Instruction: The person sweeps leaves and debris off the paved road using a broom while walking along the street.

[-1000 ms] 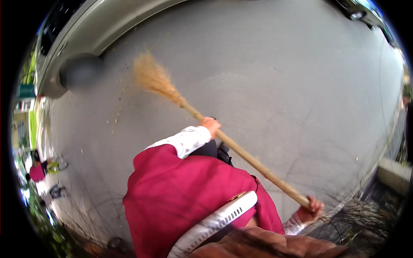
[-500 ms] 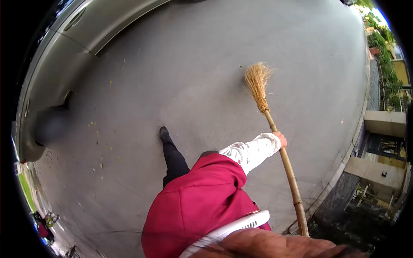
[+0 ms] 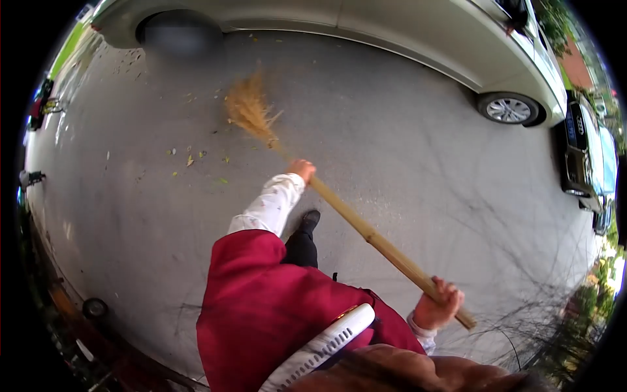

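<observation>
A straw broom with a long bamboo handle slants across the view, held in both hands. My left hand, in a white patterned sleeve, is closed round the handle just behind the bristles. Near the handle's butt end, my right hand is wrapped round it. The broom's bristles are smeared by motion and appear low over the grey pavement; whether they touch it I cannot tell. Fallen leaves lie scattered beside and below the broom head.
A pale parked car spans the top, its front wheel on the right. Beyond it stands a dark car. My dark shoe is on the pavement. A loose tyre lies at lower left, and bushes line the lower right.
My view has turned left, toward the parked car. The broom head has swung to the left side near the leaves. My right hand has come into view on the handle.
</observation>
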`<state>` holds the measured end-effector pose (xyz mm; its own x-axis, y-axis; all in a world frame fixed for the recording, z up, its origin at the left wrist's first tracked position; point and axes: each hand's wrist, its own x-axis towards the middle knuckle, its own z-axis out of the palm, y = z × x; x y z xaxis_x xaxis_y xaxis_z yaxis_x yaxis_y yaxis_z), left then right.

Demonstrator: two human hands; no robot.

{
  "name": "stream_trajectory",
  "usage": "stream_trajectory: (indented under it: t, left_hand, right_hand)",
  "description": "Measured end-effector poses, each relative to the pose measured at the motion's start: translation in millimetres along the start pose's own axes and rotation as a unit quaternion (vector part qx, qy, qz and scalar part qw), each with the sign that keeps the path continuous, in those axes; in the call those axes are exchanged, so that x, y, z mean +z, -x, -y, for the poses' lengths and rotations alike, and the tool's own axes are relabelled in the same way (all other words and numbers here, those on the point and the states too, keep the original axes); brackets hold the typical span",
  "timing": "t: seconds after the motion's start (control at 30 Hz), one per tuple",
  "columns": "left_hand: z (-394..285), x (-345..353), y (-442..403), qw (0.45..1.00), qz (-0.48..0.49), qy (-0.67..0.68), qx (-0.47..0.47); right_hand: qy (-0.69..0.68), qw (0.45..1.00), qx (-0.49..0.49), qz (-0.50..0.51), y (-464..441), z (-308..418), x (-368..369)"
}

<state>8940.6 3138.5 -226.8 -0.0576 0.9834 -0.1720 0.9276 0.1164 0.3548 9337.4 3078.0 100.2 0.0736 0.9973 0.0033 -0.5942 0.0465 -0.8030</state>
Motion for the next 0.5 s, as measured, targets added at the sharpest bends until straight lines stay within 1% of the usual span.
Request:
stream_trajectory:
  t: [0.03,0.07,0.13,0.17,0.2,0.23,0.27,0.3,0.33,0.37,0.4,0.43,0.47,0.5]
  left_hand:
    - [46.5,-17.7,19.3,0.997,0.027,-0.051,-0.049]
    - [113.4,-24.5,19.9,0.987,0.094,-0.108,-0.075]
    - [123.7,-93.4,65.7,0.992,0.042,-0.096,-0.075]
    - [133.7,-104.2,62.8,0.993,0.009,-0.099,-0.071]
    - [132.5,-110.8,53.0,0.992,-0.021,-0.101,-0.067]
    - [123.5,-114.5,41.3,0.992,-0.051,-0.101,-0.062]
    - [96.3,-124.7,22.3,0.994,-0.053,-0.067,-0.064]
    - [72.8,-117.2,-4.3,0.996,-0.049,-0.073,-0.025]
    - [37.6,-133.7,-33.5,0.998,-0.034,-0.040,0.021]
    - [-2.9,-135.0,-60.3,0.995,-0.074,0.009,0.060]
    - [-46.4,-142.6,-86.7,0.994,-0.054,0.031,0.091]
    - [-85.9,-128.2,-116.6,0.989,-0.061,0.038,0.127]
    - [-126.9,-132.6,-138.8,0.979,-0.051,0.077,0.181]
    - [-165.5,-139.2,-159.1,0.968,-0.039,0.107,0.225]
  right_hand:
    - [0.010,0.999,0.046,0.005,-12.2,-25.4,22.7]
    - [0.023,0.995,0.095,0.006,-36.9,-54.8,52.5]
    - [-0.005,0.991,0.125,0.038,-54.2,-66.5,62.5]
    - [-0.018,0.988,0.143,0.052,-65.7,-77.7,74.6]
    - [-0.062,0.987,0.140,0.045,-81.9,-79.3,70.9]
    - [-0.065,0.987,0.134,0.059,-98.8,-69.7,65.4]
    - [-0.068,0.987,0.124,0.075,-114.4,-53.8,51.5]
    - [-0.052,0.991,0.105,0.056,-129.2,-26.3,27.6]
    - [-0.035,0.995,0.086,0.036,-143.5,-2.5,18.8]
    - [0.033,0.989,-0.035,-0.138,-148.0,23.0,31.6]
    - [0.019,0.988,-0.067,-0.137,-156.8,59.9,10.3]
    - [-0.011,0.982,-0.084,-0.168,-159.2,103.8,-21.9]
    - [0.094,0.968,-0.173,-0.154,-150.2,140.1,-35.1]
    - [0.192,0.933,-0.263,-0.156,-141.3,176.2,-47.0]
